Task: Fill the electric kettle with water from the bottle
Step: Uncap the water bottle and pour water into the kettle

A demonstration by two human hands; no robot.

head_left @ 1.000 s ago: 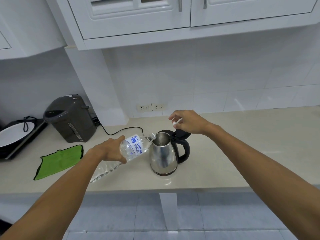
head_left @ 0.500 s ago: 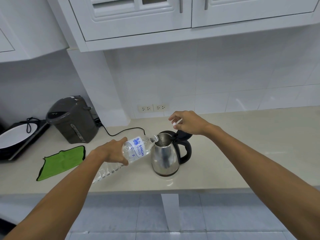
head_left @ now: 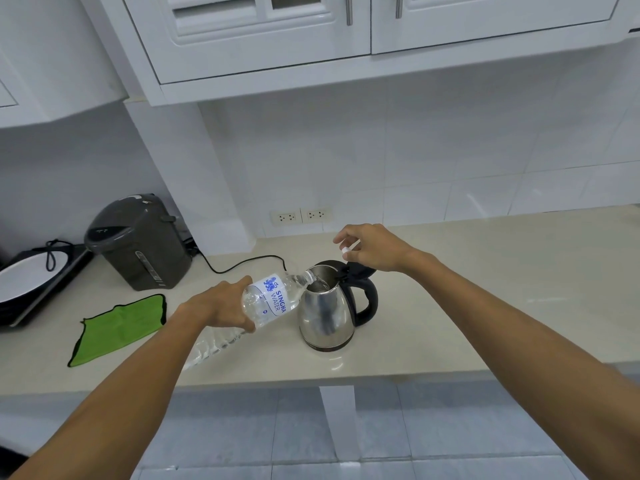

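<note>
You see a shiny steel kettle [head_left: 325, 317] with black handle, a clear bottle [head_left: 266, 303] with blue-lettered white label, a green cloth [head_left: 119, 327], a beige counter [head_left: 485, 289].

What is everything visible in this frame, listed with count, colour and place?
stainless steel electric kettle: 1, silver with black handle, counter centre, lid open
clear plastic water bottle: 1, blue-white label, tilted, mouth at kettle opening
small white bottle cap: 1, white, in right fingers
dark grey thermo pot: 1, counter left
green cloth: 1, black-edged, counter left front
wall sockets: 2, white, backsplash
left hand: 1, gripping bottle
right hand: 1, above kettle lid
</note>
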